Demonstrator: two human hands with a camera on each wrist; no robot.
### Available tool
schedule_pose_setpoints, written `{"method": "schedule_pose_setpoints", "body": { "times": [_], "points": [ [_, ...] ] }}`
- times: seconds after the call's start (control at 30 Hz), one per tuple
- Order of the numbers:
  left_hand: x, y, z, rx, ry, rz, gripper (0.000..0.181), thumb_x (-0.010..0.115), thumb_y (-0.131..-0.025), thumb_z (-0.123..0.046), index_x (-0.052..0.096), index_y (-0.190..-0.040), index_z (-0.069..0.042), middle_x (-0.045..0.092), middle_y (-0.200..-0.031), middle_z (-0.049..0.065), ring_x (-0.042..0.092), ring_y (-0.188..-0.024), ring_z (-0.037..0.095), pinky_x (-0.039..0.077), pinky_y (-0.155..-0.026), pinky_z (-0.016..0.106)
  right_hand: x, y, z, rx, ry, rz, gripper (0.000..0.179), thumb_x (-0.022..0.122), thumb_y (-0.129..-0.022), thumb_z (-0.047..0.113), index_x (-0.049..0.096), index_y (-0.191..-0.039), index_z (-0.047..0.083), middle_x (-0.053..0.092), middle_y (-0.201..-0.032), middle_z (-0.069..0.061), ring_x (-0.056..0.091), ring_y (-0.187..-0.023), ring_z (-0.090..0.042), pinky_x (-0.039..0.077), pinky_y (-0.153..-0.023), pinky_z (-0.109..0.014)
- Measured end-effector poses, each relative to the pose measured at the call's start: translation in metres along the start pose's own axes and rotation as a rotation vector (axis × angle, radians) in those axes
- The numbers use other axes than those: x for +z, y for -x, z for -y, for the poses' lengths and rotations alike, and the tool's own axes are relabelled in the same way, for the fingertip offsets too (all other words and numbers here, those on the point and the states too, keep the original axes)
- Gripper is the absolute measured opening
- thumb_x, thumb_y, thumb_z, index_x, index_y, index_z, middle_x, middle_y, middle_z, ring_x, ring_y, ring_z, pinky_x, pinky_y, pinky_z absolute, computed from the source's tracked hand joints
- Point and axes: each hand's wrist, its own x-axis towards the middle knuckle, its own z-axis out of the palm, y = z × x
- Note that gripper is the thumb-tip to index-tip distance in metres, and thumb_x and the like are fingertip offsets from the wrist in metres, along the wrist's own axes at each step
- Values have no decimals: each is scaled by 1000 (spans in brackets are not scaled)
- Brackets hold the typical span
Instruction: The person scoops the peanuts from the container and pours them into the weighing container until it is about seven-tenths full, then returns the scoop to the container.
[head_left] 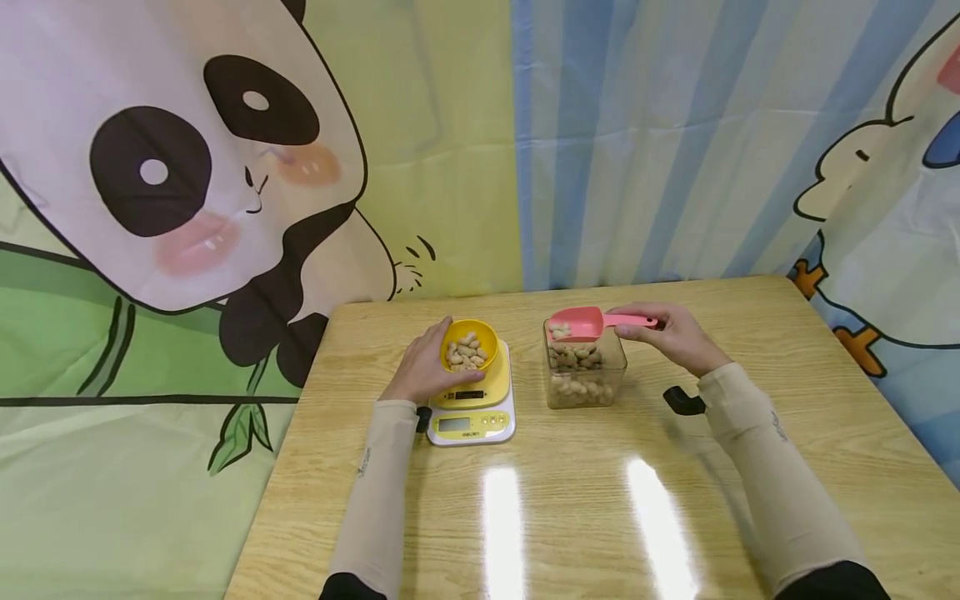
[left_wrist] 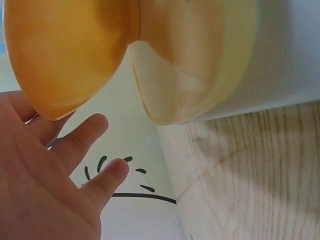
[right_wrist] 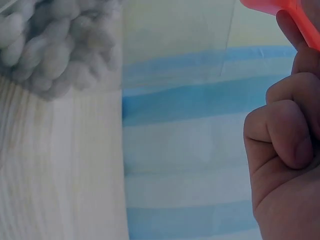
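The pink scoop [head_left: 576, 323], pinched by the right hand [head_left: 671, 335], hangs over the clear container [head_left: 584, 372], near the yellow bowl [head_left: 469, 344] on the scale [head_left: 472, 408], which the relaxed left hand [head_left: 422, 365] touches, mid-bench [head_left: 570, 500].

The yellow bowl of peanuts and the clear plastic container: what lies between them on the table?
Only bare wooden table separates the yellow bowl of peanuts on the scale from the clear plastic container, seen in the head view.
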Motion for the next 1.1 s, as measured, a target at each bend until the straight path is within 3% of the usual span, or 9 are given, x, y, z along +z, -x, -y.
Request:
{"method": "schedule_pose_setpoints", "body": {
  "times": [0.23,0.53,0.7,0.9,0.97,1.1],
  "points": [
    [1,-1,2,-18,7,17,122,77,-68,-77,16,-164,-33,27,-165,3,31,-147,35,29,-115,63,15,-21,20,-23,-17,28,32,73,-96,21,72,-128,15,67,-127,-7,56,-79,-19,49,-64,-29],
    [3,-2,3,-15,38,-2,120,80,-67,-73,23,-163,-28,34,-161,4,40,-140,34,37,-109,62,53,-53,39,-22,-46,102,37,74,-95,24,70,-131,15,71,-112,-6,56,-76,-18,50,-67,-29],
    [3,-4,4,-10,46,0,118,81,-68,-71,22,-162,-30,33,-161,3,39,-140,33,37,-109,62,77,-70,45,-75,7,160,31,73,-96,33,74,-124,21,71,-101,-4,53,-73,-19,48,-64,-32],
    [5,-4,5,-19,51,11,120,81,-67,-73,21,-163,-31,32,-162,2,38,-142,32,37,-111,61,104,-82,51,-118,100,260,30,71,-96,36,75,-120,19,72,-106,2,55,-69,-16,49,-63,-32],
    [5,-3,5,-24,52,10,120,80,-67,-74,20,-163,-32,31,-163,1,37,-143,32,37,-111,60,109,-83,54,-131,142,289,29,71,-96,36,75,-119,19,73,-102,3,49,-62,-16,45,-58,-31],
    [3,-3,4,-22,60,5,121,80,-67,-75,21,-163,-31,30,-163,1,36,-143,32,36,-111,61,115,-87,61,-146,201,335,27,73,-96,32,76,-117,17,73,-101,5,54,-66,-15,48,-61,-30]
  ]
}}
